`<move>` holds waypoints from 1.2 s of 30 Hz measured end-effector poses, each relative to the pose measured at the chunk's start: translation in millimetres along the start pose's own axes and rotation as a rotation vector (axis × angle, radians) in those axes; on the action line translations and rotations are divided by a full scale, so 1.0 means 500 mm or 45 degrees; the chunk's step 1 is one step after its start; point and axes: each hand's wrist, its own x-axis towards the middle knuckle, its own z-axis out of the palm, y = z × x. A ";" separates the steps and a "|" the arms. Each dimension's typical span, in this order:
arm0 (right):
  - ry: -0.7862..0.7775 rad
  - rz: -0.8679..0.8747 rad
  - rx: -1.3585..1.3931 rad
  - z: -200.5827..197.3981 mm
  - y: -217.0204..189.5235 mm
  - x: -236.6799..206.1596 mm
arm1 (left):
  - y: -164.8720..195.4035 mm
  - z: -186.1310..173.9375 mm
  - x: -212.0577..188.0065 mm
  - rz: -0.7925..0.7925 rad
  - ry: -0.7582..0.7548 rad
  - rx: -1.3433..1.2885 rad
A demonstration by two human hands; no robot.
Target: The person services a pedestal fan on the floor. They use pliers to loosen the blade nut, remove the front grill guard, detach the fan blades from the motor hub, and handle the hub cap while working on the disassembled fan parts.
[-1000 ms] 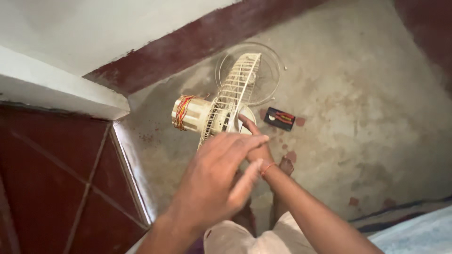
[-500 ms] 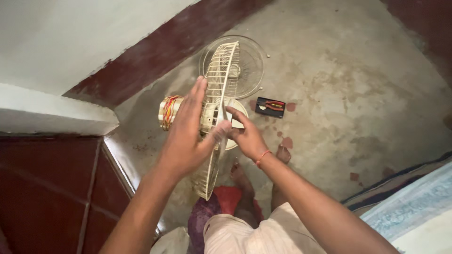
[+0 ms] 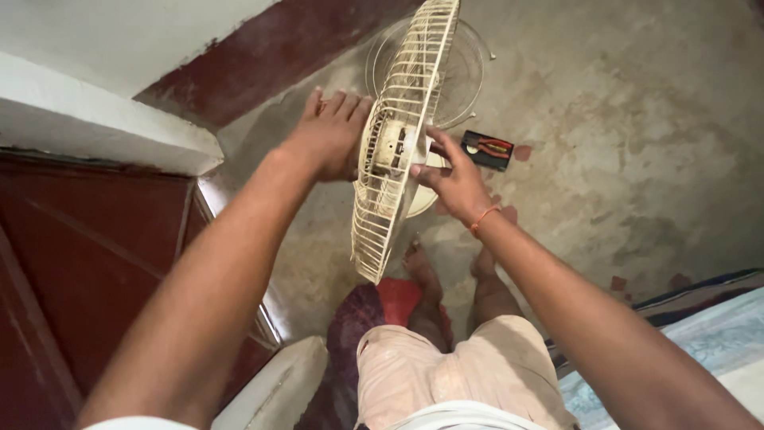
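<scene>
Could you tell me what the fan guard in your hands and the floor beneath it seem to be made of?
Fan guard: thin wire ribs, likely metal with a yellowed cream coating. Floor: bare grey cement by its look, matte, blotchy and stained.

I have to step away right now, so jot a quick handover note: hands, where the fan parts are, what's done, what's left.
Left hand: behind the cream wire fan guard, on the hidden motor side.
Right hand: fingers at the guard's front hub.
Guard: held upright, edge-on, above the feet.
A second round guard lies on the concrete floor; a small case with red-handled pliers sits beside it.
Done: one guard off.
Left: apparently the hub work.
</scene>
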 end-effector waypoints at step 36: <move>-0.043 -0.290 -0.257 0.018 -0.005 0.013 | -0.033 0.002 0.027 0.345 0.164 -0.089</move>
